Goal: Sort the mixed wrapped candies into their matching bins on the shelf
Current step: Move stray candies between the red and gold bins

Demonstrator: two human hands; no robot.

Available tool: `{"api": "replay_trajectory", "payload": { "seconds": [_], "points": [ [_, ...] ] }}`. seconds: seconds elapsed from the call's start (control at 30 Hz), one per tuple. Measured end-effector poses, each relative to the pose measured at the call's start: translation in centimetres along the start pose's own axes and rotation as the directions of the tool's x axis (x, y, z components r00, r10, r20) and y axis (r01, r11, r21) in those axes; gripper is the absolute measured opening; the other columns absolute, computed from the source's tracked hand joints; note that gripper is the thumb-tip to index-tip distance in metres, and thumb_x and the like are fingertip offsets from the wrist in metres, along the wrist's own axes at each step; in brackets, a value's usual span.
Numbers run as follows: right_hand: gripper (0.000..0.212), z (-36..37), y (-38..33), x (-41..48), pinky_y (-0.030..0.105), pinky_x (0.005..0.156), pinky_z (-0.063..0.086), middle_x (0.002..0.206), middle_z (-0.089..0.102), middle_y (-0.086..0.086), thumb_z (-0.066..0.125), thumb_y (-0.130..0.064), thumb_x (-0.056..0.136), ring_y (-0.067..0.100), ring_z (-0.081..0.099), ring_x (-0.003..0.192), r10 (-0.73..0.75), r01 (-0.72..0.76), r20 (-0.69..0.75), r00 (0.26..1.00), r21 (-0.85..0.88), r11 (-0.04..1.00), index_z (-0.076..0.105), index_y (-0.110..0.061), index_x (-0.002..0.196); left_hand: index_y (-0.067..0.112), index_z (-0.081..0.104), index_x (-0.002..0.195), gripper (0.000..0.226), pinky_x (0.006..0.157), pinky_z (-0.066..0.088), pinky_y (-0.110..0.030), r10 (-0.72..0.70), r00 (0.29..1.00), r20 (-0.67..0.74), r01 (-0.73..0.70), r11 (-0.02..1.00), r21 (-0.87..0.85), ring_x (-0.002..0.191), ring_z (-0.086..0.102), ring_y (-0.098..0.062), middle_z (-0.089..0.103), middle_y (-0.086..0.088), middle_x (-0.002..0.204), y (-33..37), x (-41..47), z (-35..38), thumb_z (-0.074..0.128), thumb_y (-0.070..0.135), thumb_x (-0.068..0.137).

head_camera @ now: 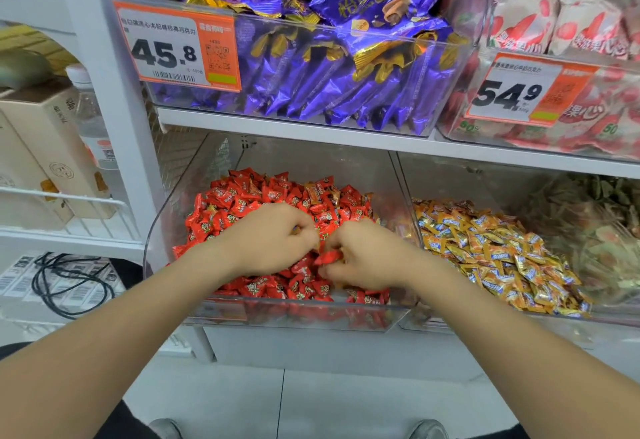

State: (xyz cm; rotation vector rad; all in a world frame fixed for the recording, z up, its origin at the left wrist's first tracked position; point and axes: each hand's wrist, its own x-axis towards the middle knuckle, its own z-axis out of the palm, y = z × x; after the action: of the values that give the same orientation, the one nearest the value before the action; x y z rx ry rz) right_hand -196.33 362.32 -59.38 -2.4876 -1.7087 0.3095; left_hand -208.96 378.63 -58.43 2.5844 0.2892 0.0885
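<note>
**Head view of a white shelf [311, 127], two tiers.** Lower tier: a clear plastic bin [277, 310] with rounded corners, heaped with red candies [242, 203]; these are small crinkled foil pillows with pinched, saw-toothed ends; a few orange-brown strays [315, 193] lie mixed in near the back of the heap. Both hands are inside this bin on the heap, almost touching.

Left hand [273, 238]: knuckles up, fingers curled down among the wrappers; whether they hold anything cannot be told. Right hand [367, 258]: fingers curled, thumb and fingertips pinching one red candy [327, 257]; it is glossy and blurred, and sits just above the heap between the two hands.

The side bin [450, 324] to the right, also clear plastic, holds gold candies [491, 251]; these are flat, shiny squares with blue-and-white labels and serrated edges. Further right lie green wrappers [588, 231], too blurred to describe.

Upper tier: glossy purple packs [346, 85] with gold frilled ends, standing in a clear tub behind an orange tag [169, 51] marked 45.8; beside them are matte white-and-red packs [571, 23].
</note>
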Motion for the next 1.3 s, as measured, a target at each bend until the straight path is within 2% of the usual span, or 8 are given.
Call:
{"api": "replay_trajectory", "payload": {
  "seconds": [0.2,0.43,0.77,0.83,0.9,1.0,1.17,1.3],
  "points": [
    [0.029,-2.2,-0.1,-0.9,0.028,0.05,0.046,0.065,0.072,0.002,0.068,-0.049,0.1,0.016,0.061,0.049,0.054,-0.075,0.056,0.997,0.503,0.861,0.065,-0.021,0.091,0.013,0.04,0.054,0.062,0.051,0.035,-0.031,-0.175,0.962,-0.209,0.165,0.984,-0.063,0.046,0.043,-0.02,0.039,0.001,0.044,0.4,-0.6,-0.3,0.048,0.053,0.101],
    [0.019,-2.6,-0.4,-0.9,0.023,0.047,0.04,0.066,0.073,0.0,0.073,-0.036,0.099,0.014,0.054,0.045,0.123,-0.135,0.064,0.99,0.645,0.752,0.071,-0.018,0.102,0.031,0.077,0.098,0.007,0.045,0.032,-0.023,-0.143,0.978,0.154,0.192,0.907,-0.374,0.05,0.041,-0.018,0.053,0.0,0.06,0.4,-0.9,-0.6,0.072,0.036,0.096],
    [0.021,-3.9,-0.7,-1.5,0.024,0.048,0.02,0.079,0.072,0.014,0.07,-0.016,0.095,0.013,0.034,0.045,0.19,-0.227,0.166,0.968,0.899,0.374,0.08,-0.02,0.113,0.015,0.073,0.093,0.028,0.047,0.033,-0.024,-0.197,0.936,0.292,0.34,0.723,-0.601,0.053,0.041,-0.01,0.052,0.001,0.07,0.9,-0.7,-0.4,0.073,0.043,0.096],
    [0.015,-3.6,-0.5,-1.5,0.025,0.044,0.027,0.078,0.073,0.015,0.074,-0.018,0.093,0.021,0.041,0.049,0.268,-0.216,0.107,0.957,0.882,0.418,0.081,-0.019,0.106,0.015,0.073,0.083,0.032,0.046,0.034,-0.021,-0.213,0.955,0.208,0.29,0.819,-0.495,0.049,0.041,-0.009,0.055,0.006,0.062,0.7,-0.8,-0.6,0.075,0.046,0.093],
    [0.015,-3.3,-0.6,-1.5,0.031,0.047,0.043,0.072,0.073,0.008,0.076,-0.03,0.085,0.033,0.05,0.059,0.335,-0.197,-0.045,0.941,0.733,0.652,0.079,-0.018,0.093,0.02,0.077,0.086,0.028,0.046,0.033,-0.016,-0.205,0.977,0.057,0.212,0.934,-0.289,0.045,0.047,-0.002,0.057,0.016,0.053,0.5,-1.0,-0.6,0.078,0.047,0.09],
    [0.025,-2.7,-1.5,-1.9,0.037,0.064,0.047,0.067,0.059,0.004,0.07,-0.044,0.08,0.033,0.059,0.081,0.271,-0.244,-0.206,0.94,0.15,0.958,0.066,-0.019,0.075,0.036,0.069,0.102,0.028,0.055,0.04,-0.026,-0.171,0.983,-0.069,0.16,0.977,-0.138,0.055,0.052,-0.001,0.06,0.011,0.067,0.2,-1.0,-0.6,0.079,0.056,0.085],
    [0.029,-2.5,-2.2,-2.1,0.036,0.063,0.041,0.071,0.044,0.002,0.066,-0.041,0.09,0.038,0.062,0.088,0.251,-0.268,-0.278,0.927,-0.024,0.963,0.058,-0.016,0.08,0.037,0.077,0.084,0.027,0.079,0.058,-0.036,-0.085,0.996,0.017,0.087,0.979,-0.185,0.076,0.068,-0.009,0.074,0.011,0.078,0.2,-0.9,-0.7,0.081,0.063,0.079],
    [0.041,-4.0,-1.8,-3.3,0.042,0.08,0.053,0.088,0.074,0.009,0.062,-0.05,0.097,0.032,0.062,0.099,0.269,-0.212,-0.356,0.895,0.193,0.958,0.074,-0.01,0.097,0.028,0.066,0.073,0.054,0.059,0.046,-0.03,-0.092,0.99,-0.108,0.099,0.993,0.059,0.065,0.061,-0.001,0.066,0.012,0.064,0.6,-1.0,-0.3,0.085,0.076,0.058]
  ]
}}
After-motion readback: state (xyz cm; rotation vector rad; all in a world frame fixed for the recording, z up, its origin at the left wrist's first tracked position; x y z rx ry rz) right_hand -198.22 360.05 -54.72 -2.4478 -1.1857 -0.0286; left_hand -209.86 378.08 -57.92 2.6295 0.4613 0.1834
